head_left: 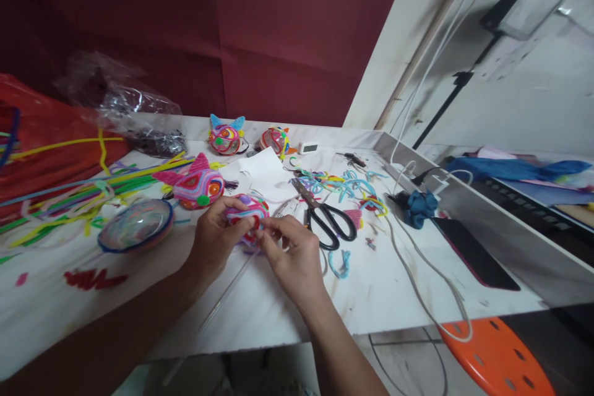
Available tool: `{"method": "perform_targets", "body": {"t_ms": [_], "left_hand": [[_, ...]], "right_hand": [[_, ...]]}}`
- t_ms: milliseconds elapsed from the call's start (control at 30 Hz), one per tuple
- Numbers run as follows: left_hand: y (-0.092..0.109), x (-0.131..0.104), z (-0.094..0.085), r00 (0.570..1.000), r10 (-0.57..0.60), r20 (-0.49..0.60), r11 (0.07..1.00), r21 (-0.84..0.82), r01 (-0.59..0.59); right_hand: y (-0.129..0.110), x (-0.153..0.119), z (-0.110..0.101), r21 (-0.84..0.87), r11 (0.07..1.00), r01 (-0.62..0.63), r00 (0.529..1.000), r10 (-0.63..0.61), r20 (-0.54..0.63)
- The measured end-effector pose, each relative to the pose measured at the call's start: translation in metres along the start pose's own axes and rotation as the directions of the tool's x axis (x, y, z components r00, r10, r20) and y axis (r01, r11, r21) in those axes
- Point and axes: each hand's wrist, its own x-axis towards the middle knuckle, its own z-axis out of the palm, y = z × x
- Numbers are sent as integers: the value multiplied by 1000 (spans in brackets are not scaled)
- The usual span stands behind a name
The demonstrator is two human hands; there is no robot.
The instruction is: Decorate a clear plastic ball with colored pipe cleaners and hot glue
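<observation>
Near the table's middle, my left hand (216, 232) is closed around the left side of a small colourful ball (248, 205) wrapped in pink, blue and red strands. The fingertips of my right hand (290, 247) are pinched against the red part on the ball's right side; whatever lies between them is too small to make out. Just behind and left sits a pink striped fish-like piece (198, 187) with an orange eye. Black-handled scissors (330, 223) lie open to the right of my right hand. A clear bowl (136, 224) with a blue rim is at the left.
Fuzzy sticks (78, 201) and a red bag (51, 142) lie at the left. Two decorated balls (225, 139) (275, 141) stand at the back. White paper (265, 174), cut blue pieces (357, 184), a cable (413, 247) and a black phone (476, 252) are also on the table.
</observation>
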Motion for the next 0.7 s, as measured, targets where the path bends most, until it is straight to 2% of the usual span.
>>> {"method": "perform_targets", "body": {"t_ms": [167, 433, 700], "left_hand": [[4, -1, 3, 1000, -19, 17, 999, -44, 20], [4, -1, 3, 997, -62, 38, 997, -49, 64], [5, 0, 4, 991, -127, 47, 991, -32, 129]], "right_hand": [[3, 3, 3, -78, 996, 44, 999, -42, 27], [6, 7, 1, -59, 998, -9, 999, 12, 46], [3, 11, -1, 33, 974, -225, 968, 220, 122]]}}
